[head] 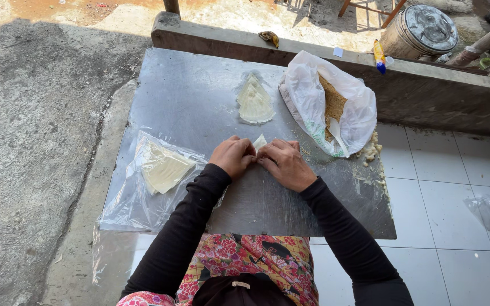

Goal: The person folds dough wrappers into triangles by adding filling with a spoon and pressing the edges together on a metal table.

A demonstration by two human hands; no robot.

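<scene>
My left hand (232, 156) and my right hand (284, 163) meet at the middle of a grey metal board (199, 96). Together they pinch a small pale folded pastry wrapper (260, 141), whose tip shows between the fingers. A stack of folded pale triangles (255, 102) lies further back on the board. To my left a clear plastic bag holds flat pale wrapper sheets (163, 168). To the right an open white plastic bag (358, 113) holds brown crumbly filling (331, 103) and a white spoon (337, 134).
Crumbs of filling (371, 149) lie at the board's right edge. White floor tiles with a crumpled clear plastic scrap (486, 208) are on the right. A concrete ledge (426, 79) runs behind, with a metal drum (421, 29) and a yellow tube (379, 54). Rough concrete lies left.
</scene>
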